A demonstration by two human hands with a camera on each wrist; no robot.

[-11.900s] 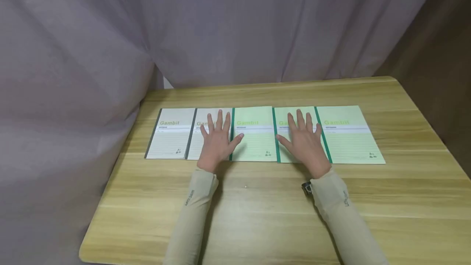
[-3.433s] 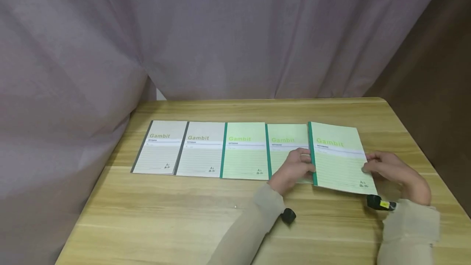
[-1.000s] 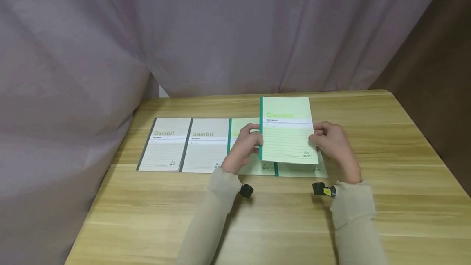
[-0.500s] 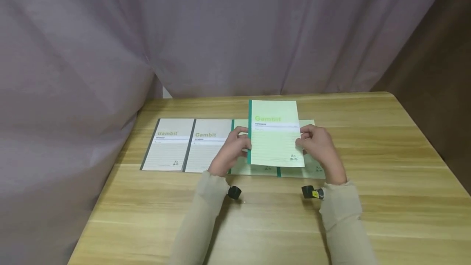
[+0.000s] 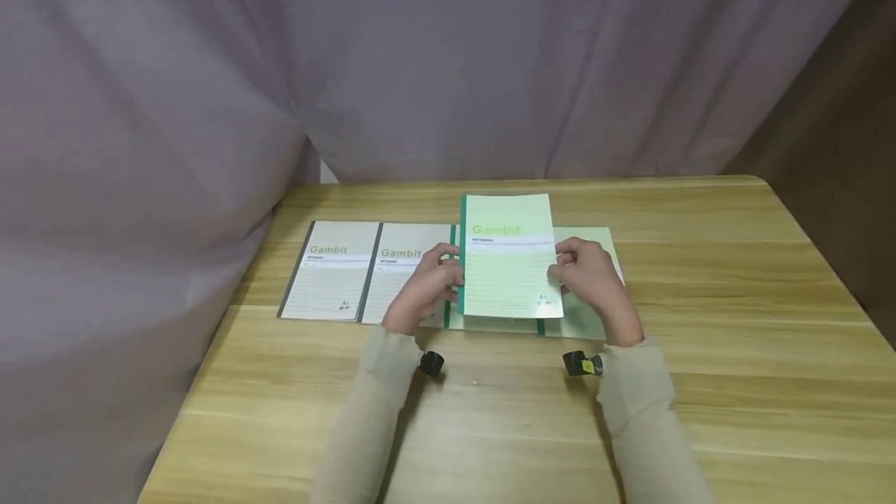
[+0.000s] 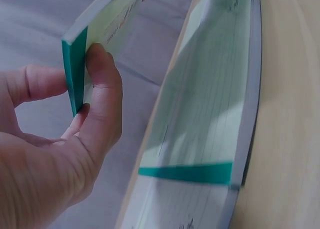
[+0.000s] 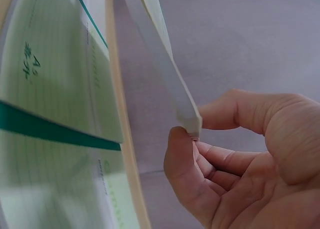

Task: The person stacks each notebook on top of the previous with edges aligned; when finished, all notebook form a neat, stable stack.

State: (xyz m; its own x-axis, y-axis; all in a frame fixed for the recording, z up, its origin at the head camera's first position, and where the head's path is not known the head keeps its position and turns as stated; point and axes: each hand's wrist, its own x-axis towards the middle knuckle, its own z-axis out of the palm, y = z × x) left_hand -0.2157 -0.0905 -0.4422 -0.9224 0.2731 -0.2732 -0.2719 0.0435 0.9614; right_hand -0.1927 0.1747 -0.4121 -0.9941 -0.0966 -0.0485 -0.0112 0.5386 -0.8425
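Head view: both hands carry a green notebook [image 5: 509, 255] above the row.
Left hand [image 5: 420, 290] pinches the spine, right hand [image 5: 591, 278] the open edge; next, probably, lower it square onto a green one.

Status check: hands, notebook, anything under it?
Left hand pinches spine edge, right hand the open edge. Green notebook held off table. Two green notebooks lie beneath.

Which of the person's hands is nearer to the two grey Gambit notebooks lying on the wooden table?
Left. The left hand grips the lifted green notebook's spine beside the grey notebooks; the right hand grips its far edge.
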